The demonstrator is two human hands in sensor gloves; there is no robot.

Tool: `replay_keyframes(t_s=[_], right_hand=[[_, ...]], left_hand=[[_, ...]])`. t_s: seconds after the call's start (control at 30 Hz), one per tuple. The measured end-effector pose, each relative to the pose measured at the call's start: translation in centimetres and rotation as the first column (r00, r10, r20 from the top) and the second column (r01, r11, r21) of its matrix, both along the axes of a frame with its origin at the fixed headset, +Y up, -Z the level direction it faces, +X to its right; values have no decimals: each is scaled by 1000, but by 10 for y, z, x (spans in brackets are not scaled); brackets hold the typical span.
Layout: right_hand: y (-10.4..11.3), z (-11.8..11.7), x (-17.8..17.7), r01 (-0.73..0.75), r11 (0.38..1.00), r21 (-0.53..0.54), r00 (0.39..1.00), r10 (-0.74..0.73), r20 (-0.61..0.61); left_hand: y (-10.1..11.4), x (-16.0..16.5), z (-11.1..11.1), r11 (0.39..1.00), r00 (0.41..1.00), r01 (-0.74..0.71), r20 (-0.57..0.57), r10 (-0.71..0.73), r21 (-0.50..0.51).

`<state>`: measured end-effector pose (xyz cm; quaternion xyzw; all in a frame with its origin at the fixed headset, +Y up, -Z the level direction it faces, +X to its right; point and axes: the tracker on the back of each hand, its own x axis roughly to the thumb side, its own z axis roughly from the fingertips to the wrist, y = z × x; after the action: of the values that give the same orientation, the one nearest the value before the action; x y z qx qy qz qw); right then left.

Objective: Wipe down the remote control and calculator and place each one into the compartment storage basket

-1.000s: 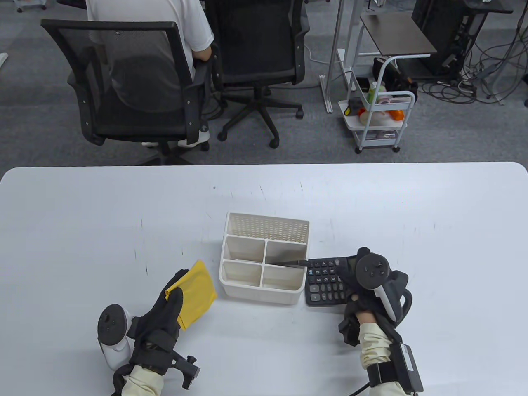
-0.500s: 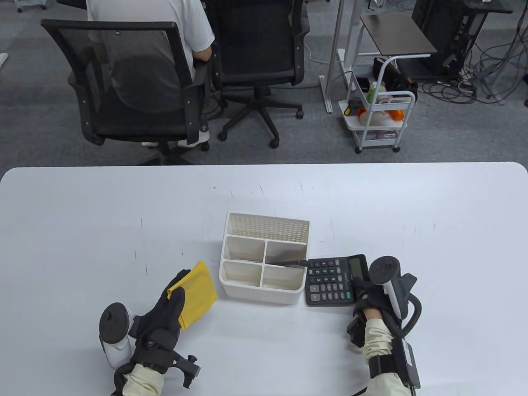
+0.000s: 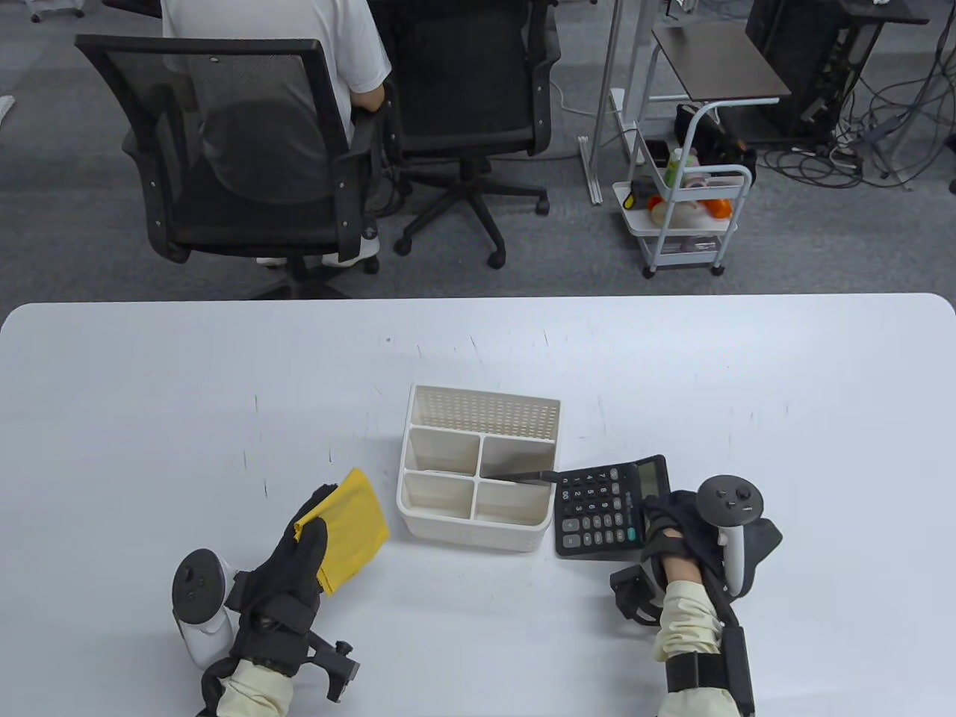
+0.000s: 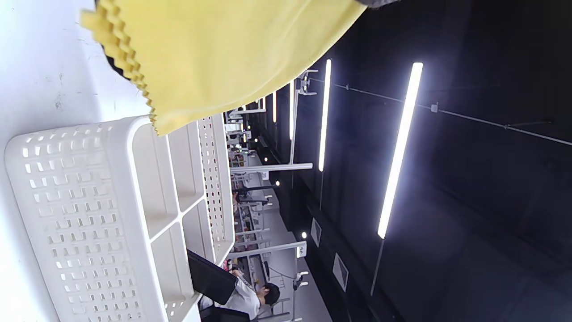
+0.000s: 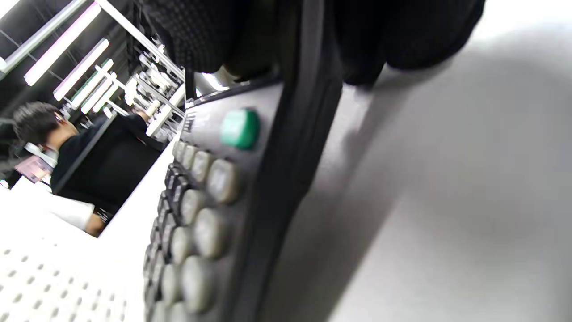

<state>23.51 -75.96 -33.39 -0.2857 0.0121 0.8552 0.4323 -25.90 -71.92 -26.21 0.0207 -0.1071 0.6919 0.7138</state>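
A black calculator (image 3: pixel 603 508) lies on the white table just right of the white compartment basket (image 3: pixel 448 527). My right hand (image 3: pixel 657 523) grips its right edge. In the right wrist view the gloved fingers (image 5: pixel 201 36) curl over the calculator (image 5: pixel 210 201), whose edge looks slightly raised above its shadow. A dark flat remote control (image 3: pixel 515 472) leans in the basket's right rear compartment. Left of the basket, my left hand (image 3: pixel 310 538) holds a yellow cloth (image 3: pixel 349 523). In the left wrist view the cloth (image 4: pixel 214 53) hangs above the basket (image 4: pixel 111 210).
The table's far edge (image 3: pixel 478 300) borders two office chairs, one with a seated person (image 3: pixel 276 45), and a small white cart (image 3: pixel 687 216). Bare tabletop (image 3: pixel 784 418) stretches around the basket on the far, left and right sides.
My right hand slid from on top of the calculator to its right edge and took hold of it. The calculator turned slightly. The left hand and cloth barely shifted.
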Motion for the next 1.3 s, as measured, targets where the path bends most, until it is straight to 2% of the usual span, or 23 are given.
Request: replay_keyframes(t_s=[0.27, 0.43, 0.5, 0.63, 0.67, 0.83, 0.97, 1.13, 1.3], right_hand=[[-5, 16, 1, 149, 984, 99, 988, -151, 19], [6, 27, 5, 230, 951, 207, 965, -250, 77], [19, 33, 10, 314, 909, 275, 932, -350, 92], [32, 41, 16, 349, 865, 360, 906, -409, 105], [41, 48, 18, 364, 831, 420, 885, -449, 120], [60, 61, 17, 451, 714, 535, 807, -582, 97], [73, 63, 3, 560, 630, 537, 745, -667, 6], [87, 61, -31, 618, 612, 494, 746, -655, -121], [90, 56, -80, 709, 579, 401, 697, -661, -278]], left_hand=[[0, 1, -1, 1000, 1000, -4, 20, 4, 3], [0, 2, -2, 1000, 1000, -12, 24, 12, 4], [0, 1, -2, 1000, 1000, -13, 18, 13, 3], [1, 1, -2, 1000, 1000, -22, 19, 22, 1], [1, 1, -2, 1000, 1000, -26, 17, 26, 2], [1, 0, -2, 999, 999, -35, 16, 35, 6], [2, -1, -2, 999, 999, -37, 17, 37, 9], [1, -2, -2, 999, 999, -31, 8, 31, 9], [2, -5, -2, 999, 999, -33, -15, 33, 5]])
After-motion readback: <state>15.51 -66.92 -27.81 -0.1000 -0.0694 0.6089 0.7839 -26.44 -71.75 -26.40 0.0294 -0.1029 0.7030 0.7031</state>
